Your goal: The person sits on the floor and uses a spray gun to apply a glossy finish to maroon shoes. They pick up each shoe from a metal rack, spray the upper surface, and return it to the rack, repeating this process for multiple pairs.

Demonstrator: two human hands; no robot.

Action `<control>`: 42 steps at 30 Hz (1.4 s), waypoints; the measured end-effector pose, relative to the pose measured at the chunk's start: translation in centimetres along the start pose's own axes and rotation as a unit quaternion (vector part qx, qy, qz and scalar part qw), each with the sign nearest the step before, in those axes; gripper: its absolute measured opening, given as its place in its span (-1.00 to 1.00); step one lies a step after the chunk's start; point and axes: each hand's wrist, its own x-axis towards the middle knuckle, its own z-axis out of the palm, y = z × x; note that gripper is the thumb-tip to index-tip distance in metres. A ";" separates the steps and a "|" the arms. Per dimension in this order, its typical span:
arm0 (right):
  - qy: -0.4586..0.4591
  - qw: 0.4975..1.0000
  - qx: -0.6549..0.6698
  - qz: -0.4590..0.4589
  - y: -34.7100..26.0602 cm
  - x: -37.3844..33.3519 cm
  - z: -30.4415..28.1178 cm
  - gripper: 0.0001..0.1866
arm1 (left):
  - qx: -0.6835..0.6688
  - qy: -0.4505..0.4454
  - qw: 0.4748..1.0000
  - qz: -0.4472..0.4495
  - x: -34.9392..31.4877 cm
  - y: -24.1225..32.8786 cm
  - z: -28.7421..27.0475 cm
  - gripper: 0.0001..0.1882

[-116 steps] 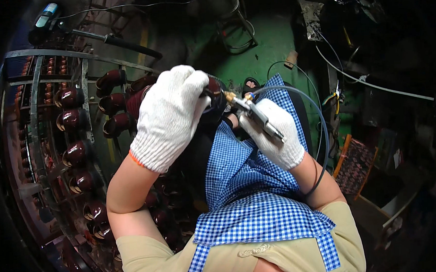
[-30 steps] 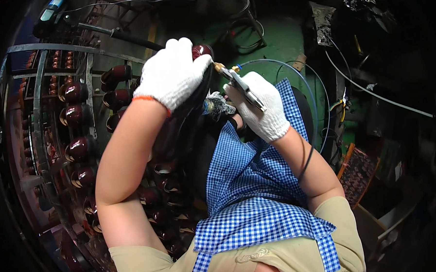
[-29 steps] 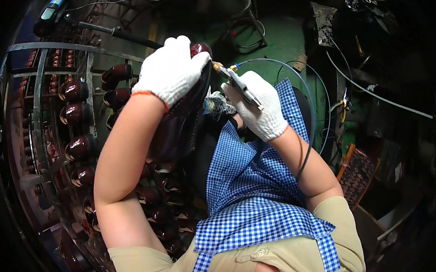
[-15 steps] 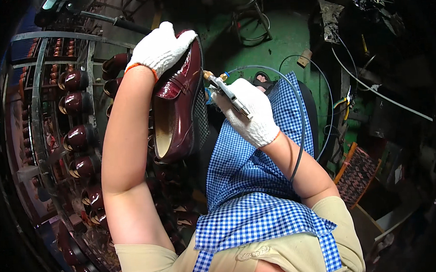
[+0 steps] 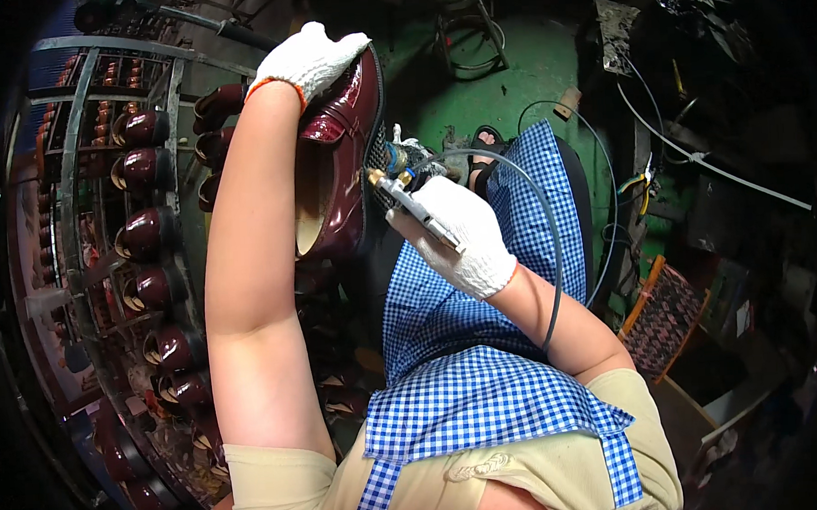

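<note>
A glossy dark-red loafer hangs toe up, its pale lining showing and its dark sole turned to the right. My left hand, in a white knit glove with an orange cuff, is closed over the loafer's toe; the fingers on the far side are hidden. In a matching glove, my right hand is wrapped round a small metal spray gun with a brass nozzle. That nozzle points at the sole side of the loafer, very near it. A thin grey air hose loops from the gun past my right forearm.
At the left stands a metal rack with many glossy dark-red shoes. A stool is on the green floor ahead. Cables hang at the right, above a woven-backed chair. A blue checked apron covers my lap.
My left hand has lifted the loafer slightly, farther from me. My right hand has brought the spray gun lower and a little left, toward the heel end.
</note>
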 end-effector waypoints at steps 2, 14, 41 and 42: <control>0.013 1.000 -0.001 -0.018 0.0 -1.1 0.1 -0.83 | -0.019 -0.005 1.000 -0.014 0.2 0.0 0.0 0.06; 0.061 0.997 -0.035 -0.014 0.8 0.1 -6.6 -0.60 | -0.400 0.139 0.903 0.076 -11.8 -2.1 -1.8 -0.67; -0.105 0.989 0.025 0.100 -0.3 0.7 2.9 -0.76 | -0.164 0.293 0.902 -0.272 -20.2 -25.8 19.4 -0.58; -0.089 0.994 0.013 0.068 0.6 0.3 3.4 -0.74 | -0.173 0.264 0.910 -0.269 -19.1 -28.1 21.0 -0.60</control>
